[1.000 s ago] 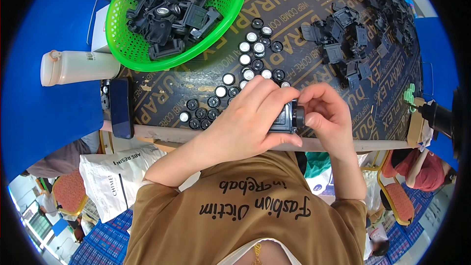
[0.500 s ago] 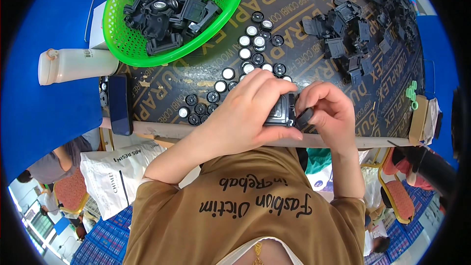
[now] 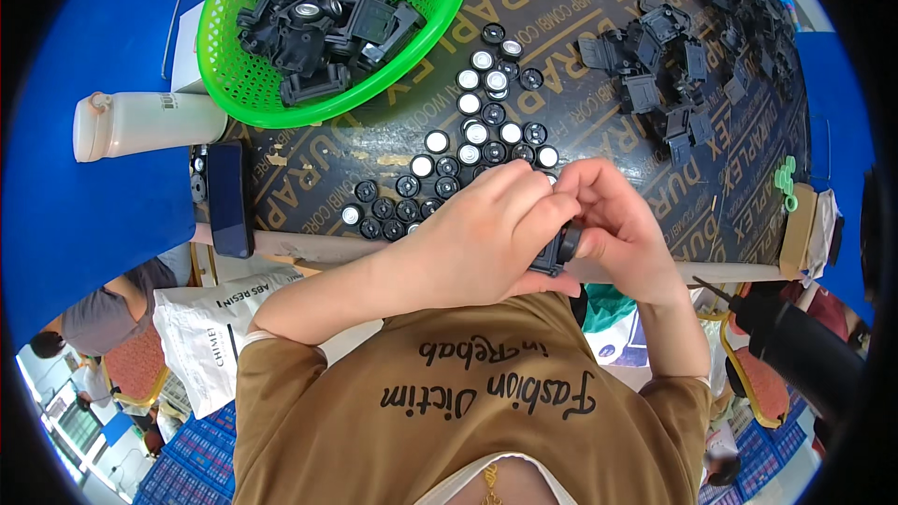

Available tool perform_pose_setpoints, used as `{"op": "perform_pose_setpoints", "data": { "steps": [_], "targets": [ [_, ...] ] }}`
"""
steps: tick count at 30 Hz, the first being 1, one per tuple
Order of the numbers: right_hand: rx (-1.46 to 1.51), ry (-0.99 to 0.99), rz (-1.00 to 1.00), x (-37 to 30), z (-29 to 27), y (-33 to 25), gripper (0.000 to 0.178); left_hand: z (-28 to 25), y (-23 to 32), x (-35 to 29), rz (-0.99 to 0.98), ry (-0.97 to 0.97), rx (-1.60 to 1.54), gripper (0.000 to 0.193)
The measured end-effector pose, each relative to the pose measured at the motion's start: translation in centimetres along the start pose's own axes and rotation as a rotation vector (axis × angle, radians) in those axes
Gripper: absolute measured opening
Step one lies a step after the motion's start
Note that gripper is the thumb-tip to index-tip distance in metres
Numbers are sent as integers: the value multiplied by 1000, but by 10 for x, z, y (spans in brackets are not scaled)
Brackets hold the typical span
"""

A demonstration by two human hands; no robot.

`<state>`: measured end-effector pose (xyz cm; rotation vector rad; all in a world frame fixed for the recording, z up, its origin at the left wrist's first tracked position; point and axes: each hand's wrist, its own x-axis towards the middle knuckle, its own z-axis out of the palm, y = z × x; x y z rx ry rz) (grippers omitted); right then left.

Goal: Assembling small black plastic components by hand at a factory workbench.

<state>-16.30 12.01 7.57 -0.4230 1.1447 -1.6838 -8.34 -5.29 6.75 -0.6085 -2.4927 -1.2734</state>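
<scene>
My left hand (image 3: 500,234) is closed around a black plastic part (image 3: 552,260), a small boxy piece that looks like a toy vehicle body, mostly hidden by the fingers. Against its right side, the fingers of my right hand (image 3: 622,229) pinch a black wheel (image 3: 569,241). Both hands meet just above the table's near edge. Beyond my left hand lies a spread of loose small wheels (image 3: 469,153), some with silver-white hubs and others all black.
A green perforated basket (image 3: 449,42) full of black parts stands at the far left. Beside it are a pale bottle (image 3: 140,124) and a phone (image 3: 229,196). Black parts (image 3: 641,92) are heaped at the far right. A black cylindrical tool (image 3: 795,341) with a thin tip juts in at the lower right.
Both hands have come slightly nearer my body. The wheel, earlier tilted just beside the part, now sits against its side. The black tool at the right shows much more.
</scene>
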Motion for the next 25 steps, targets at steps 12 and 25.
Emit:
{"op": "perform_pose_setpoints", "data": {
  "steps": [12,25],
  "targets": [
    [-1285,230,-605,112,-49,-8,26,-14,-12,-23,-329,15,-298,47],
    [-557,214,-191,105,-72,-15,25,-1,-25,3,-786,578,-2102,37]
  ]
}}
